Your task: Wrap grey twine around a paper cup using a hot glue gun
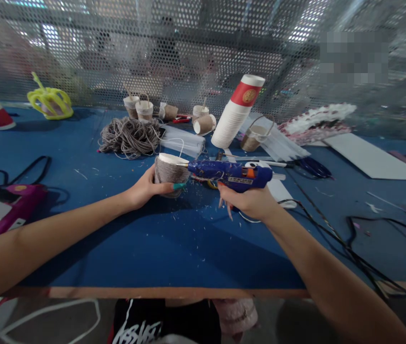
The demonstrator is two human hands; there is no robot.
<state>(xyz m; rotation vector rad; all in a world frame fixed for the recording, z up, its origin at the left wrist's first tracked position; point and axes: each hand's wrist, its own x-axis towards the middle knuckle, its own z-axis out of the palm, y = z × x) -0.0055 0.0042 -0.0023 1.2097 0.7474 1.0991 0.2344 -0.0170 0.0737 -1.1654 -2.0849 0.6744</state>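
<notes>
Cord-wrapped cup (pixel 169 173) is in my left hand (pixel 146 187), gripped around its side, mouth up. My right hand (pixel 249 201) has a firm hold on the blue glue gun (pixel 220 173), nozzle at the cup's rim; can't confirm contact. Grey cord bundle (pixel 131 136) just beyond left grip, paper cup stack (pixel 237 112) beyond the gun.

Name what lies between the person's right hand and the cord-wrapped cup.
The front of the blue glue gun, gripped in the right hand, fills that stretch in the head view; its nozzle points at the cord-wrapped cup.
</notes>
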